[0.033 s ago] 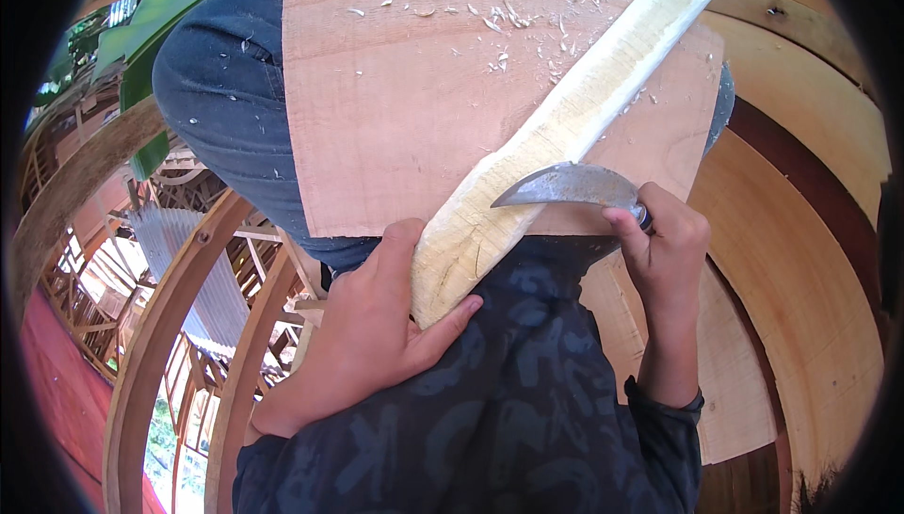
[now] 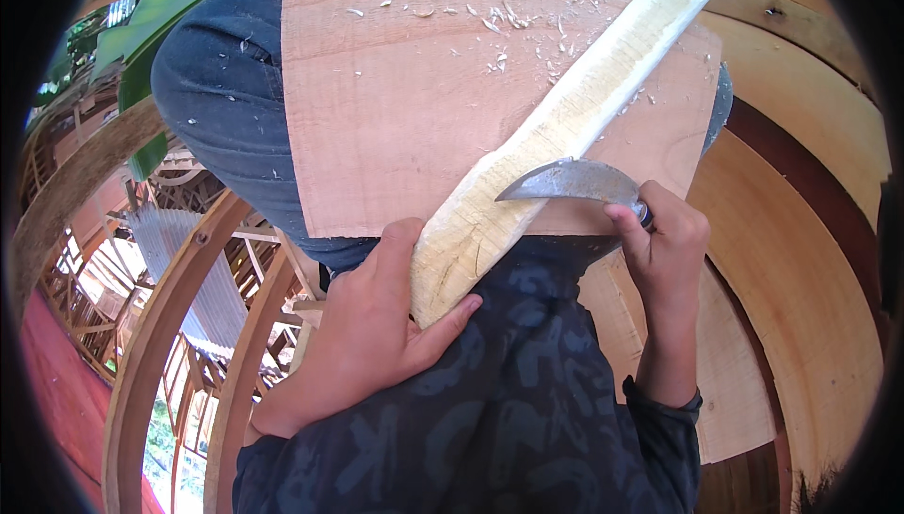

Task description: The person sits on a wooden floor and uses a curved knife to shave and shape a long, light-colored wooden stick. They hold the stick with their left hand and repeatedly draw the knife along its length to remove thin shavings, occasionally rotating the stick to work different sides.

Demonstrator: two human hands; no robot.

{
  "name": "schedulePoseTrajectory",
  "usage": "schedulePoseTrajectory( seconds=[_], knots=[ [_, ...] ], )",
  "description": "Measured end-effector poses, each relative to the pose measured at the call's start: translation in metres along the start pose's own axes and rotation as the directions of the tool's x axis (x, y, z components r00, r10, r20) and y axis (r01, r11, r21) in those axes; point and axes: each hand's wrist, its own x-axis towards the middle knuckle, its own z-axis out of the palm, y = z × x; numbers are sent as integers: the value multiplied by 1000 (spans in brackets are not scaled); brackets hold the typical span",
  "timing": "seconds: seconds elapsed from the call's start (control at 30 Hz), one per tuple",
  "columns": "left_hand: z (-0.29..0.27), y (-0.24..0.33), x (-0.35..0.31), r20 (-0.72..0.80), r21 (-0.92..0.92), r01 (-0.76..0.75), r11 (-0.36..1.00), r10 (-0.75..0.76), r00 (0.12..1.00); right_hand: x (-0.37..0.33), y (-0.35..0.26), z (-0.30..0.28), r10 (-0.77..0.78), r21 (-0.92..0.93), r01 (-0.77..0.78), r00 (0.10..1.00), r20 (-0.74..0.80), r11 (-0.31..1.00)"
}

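A long, pale piece of wood (image 2: 565, 114) slants from my lap up to the far right, with rough cut marks along its face. My left hand (image 2: 377, 312) is wrapped round its near, thicker end, the thumb on one side and the fingers on the other. In my right hand (image 2: 664, 236) is a curved knife, its handle mostly hidden by the closed fingers. The knife's blade (image 2: 574, 181) points left and lies across the wood's right edge, its tip over the wood's face.
A flat reddish board (image 2: 377, 119) rests across my legs under the wood, with several curled shavings (image 2: 508, 15) on its far part. Wooden rails (image 2: 169, 326) and a corrugated sheet (image 2: 193, 279) stand at the left. Broad curved planks (image 2: 782, 279) lie at the right.
The knife's blade has shifted very slightly up and to the right over the wood. My left hand and the wood have hardly moved.
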Motion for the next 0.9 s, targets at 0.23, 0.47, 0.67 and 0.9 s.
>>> schedulePoseTrajectory(
  seconds=[0.23,0.47,0.67,0.9],
  knots=[
    [-2,-10,-5,42,-58,-3,998,6,999,10,60,-17,351,68,-345,914,-204,936],
    [-3,-5,1,151,-220,60,974,-26,988,-14,-9,-6,-16,117,7,997,78,993],
    [-8,-3,0,229,-265,119,957,-57,972,-4,-7,1,16,107,-19,999,31,994],
    [-10,-10,-3,280,-358,117,926,-12,960,7,44,-10,273,224,-242,954,-122,944]
  ],
)
